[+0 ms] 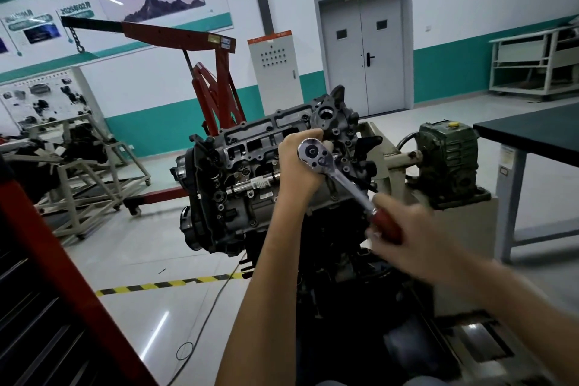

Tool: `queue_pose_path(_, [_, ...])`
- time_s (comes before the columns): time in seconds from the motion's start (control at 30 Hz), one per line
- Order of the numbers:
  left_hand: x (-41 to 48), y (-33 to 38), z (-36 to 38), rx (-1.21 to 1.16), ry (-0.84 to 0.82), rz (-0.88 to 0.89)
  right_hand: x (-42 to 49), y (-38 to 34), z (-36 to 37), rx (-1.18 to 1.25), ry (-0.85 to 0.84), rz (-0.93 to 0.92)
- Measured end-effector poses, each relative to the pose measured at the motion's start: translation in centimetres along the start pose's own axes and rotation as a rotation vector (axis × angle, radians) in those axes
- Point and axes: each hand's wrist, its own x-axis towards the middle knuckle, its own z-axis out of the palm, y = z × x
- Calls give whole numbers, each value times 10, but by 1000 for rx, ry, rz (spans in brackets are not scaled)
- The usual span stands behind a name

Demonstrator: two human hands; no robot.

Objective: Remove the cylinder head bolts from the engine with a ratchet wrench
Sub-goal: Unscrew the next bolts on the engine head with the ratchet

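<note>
Fingers [310,135] of the left hand [296,168] curl round the round chrome head of the ratchet wrench [316,153], clamped on it over the far end of the engine [247,163]. Right hand [410,241], motion-blurred, is closed round the wrench's glossy dark-red handle. The polished steel shank runs diagonally between the two hands. Whatever the head drives is hidden under the wrench and the left palm.

Engine: grey cast metal, tilted on a cream stand [391,163], top face pocked with rectangular openings and small round holes.

Just right of the engine sits a ribbed green gearbox [448,150] with a yellow cap. Further right is a dark-topped table [532,131] on grey legs. Behind the engine stands a red hoist [219,78] with a black chain and hook. Yellow-black tape [169,283] lies on the glossy floor. A red cabinet edge [47,244] crowds the near left.
</note>
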Motion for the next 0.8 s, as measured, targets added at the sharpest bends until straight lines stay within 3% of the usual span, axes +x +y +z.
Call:
queue_pose_path(0.07, [1,-2,6,-26,41,-2,-12,-23,36,263,35,116])
queue_pose_path(0.13, [2,-2,8,-27,76,26,-12,-44,57,549,-46,206])
queue_pose_path(0.2, [1,-3,7,-23,90,28,-7,-49,58,637,-111,243])
queue_pose_path(0.27, [0,-3,2,24,52,29,0,-38,38,557,-149,238])
queue_pose_path(0.43, [3,2,-11,92,-101,64,38,-4,-49,-106,-115,2])
queue_pose_path(0.53, [0,1,-8,69,-46,56,40,-3,-46,-167,-93,-3])
queue_pose_path(0.6, [-1,-2,-4,32,4,22,22,-13,-16,-48,-27,58])
queue_pose_path(0.73, [0,1,5,4,44,-35,-6,-54,57,496,39,251])
queue_pose_path(0.8, [0,3,6,-24,52,-49,-6,-67,79,619,81,274])
